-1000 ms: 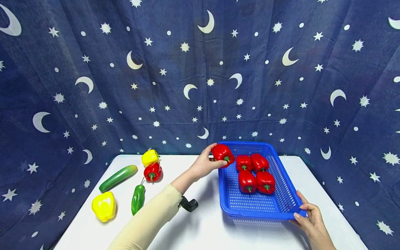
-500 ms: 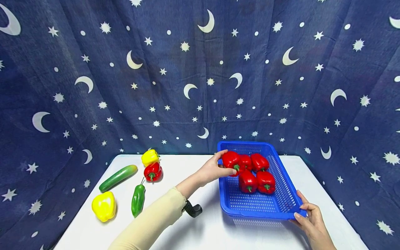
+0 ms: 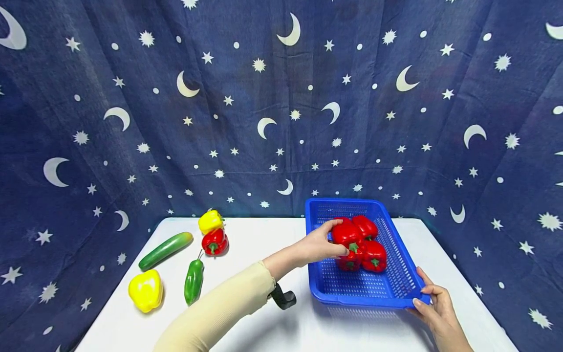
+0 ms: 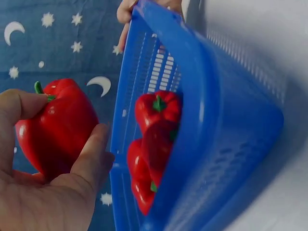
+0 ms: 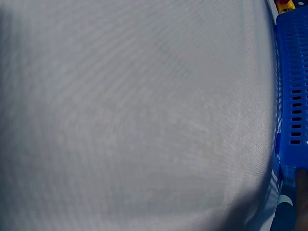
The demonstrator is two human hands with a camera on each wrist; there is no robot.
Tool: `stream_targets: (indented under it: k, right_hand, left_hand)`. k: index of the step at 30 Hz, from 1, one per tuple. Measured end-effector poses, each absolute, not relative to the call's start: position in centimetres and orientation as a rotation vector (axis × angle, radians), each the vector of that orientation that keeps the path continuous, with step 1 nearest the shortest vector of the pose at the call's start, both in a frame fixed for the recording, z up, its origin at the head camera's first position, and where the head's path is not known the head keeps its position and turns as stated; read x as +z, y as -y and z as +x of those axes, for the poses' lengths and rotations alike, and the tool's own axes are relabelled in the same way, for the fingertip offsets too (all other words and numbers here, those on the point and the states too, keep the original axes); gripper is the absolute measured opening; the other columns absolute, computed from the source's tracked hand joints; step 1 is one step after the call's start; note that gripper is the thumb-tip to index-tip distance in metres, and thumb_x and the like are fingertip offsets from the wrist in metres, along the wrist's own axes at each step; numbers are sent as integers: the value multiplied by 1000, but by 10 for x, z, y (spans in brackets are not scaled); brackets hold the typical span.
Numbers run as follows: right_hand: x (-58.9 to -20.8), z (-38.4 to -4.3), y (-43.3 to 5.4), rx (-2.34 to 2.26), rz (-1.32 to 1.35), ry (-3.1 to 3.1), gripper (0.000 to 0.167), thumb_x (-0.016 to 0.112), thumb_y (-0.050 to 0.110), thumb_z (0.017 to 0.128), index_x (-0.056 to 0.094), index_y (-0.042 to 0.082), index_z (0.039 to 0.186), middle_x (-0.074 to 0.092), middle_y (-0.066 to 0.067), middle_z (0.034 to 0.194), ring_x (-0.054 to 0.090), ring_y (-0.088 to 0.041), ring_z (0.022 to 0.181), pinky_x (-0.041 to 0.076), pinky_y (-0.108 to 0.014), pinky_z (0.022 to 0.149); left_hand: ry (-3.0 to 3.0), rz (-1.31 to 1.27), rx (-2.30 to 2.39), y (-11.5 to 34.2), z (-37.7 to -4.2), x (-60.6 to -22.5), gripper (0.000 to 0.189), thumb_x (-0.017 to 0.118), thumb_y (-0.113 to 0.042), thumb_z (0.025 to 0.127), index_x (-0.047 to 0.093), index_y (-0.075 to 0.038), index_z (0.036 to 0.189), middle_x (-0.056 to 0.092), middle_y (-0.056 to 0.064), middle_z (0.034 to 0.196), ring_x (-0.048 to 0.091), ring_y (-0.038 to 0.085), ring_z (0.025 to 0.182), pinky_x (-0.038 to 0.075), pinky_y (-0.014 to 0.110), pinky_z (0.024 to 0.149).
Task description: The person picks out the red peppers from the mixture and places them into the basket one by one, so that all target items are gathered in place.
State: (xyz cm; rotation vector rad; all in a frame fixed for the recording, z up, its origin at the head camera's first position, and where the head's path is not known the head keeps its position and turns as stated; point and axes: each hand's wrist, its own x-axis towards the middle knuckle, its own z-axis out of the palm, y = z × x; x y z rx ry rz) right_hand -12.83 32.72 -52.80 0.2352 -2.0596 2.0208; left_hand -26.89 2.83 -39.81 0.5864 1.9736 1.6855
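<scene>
The left hand (image 3: 318,244), arm stretched forward across the left rim, holds a red pepper (image 3: 345,232) between thumb and fingers over the blue basket (image 3: 365,300), where other red peppers (image 3: 374,255) lie bunched. The right hand (image 3: 442,313) grips the near right corner. White table (image 3: 264,232) stretches leftward to the cucumber (image 3: 165,251).

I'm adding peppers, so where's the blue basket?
In the head view, the blue basket is right of centre, with red peppers inside and the right hand gripping its near right corner.
</scene>
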Motion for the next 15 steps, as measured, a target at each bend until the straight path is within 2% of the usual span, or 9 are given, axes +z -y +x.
stream_targets:
  k: [4,8,11,15]
  right_hand:
    - [-529,-128,-327,2050,276,2009,27,45,-6,105,32,7,124,21,6,168,43,5,124,54,-20,86]
    - [-530,-129,-327,2061,321,1982,26,43,-9,104,31,5,123,25,9,165,43,4,126,55,-21,87]
    - [-529,-129,-327,2049,313,2004,26,43,-8,104,31,5,123,22,7,166,40,4,128,54,-21,87]
    - [-527,-128,-327,2021,240,2076,26,46,-1,106,31,11,123,16,4,170,36,3,131,54,-20,87]
  left_hand:
    - [-2004,576,1597,-39,-264,-394,82,82,-9,83,42,-18,154,55,7,128,69,18,93,60,39,85]
    - [-2043,573,1509,-48,-261,-390,81,84,-11,82,44,-21,153,56,6,126,68,18,90,61,41,84]
    - [-2065,566,1459,-55,-259,-388,81,85,-10,82,46,-23,152,56,5,127,67,18,89,61,43,83]
    - [-2071,565,1412,-63,-259,-388,83,85,-9,81,46,-24,153,55,4,126,67,19,84,62,38,78]
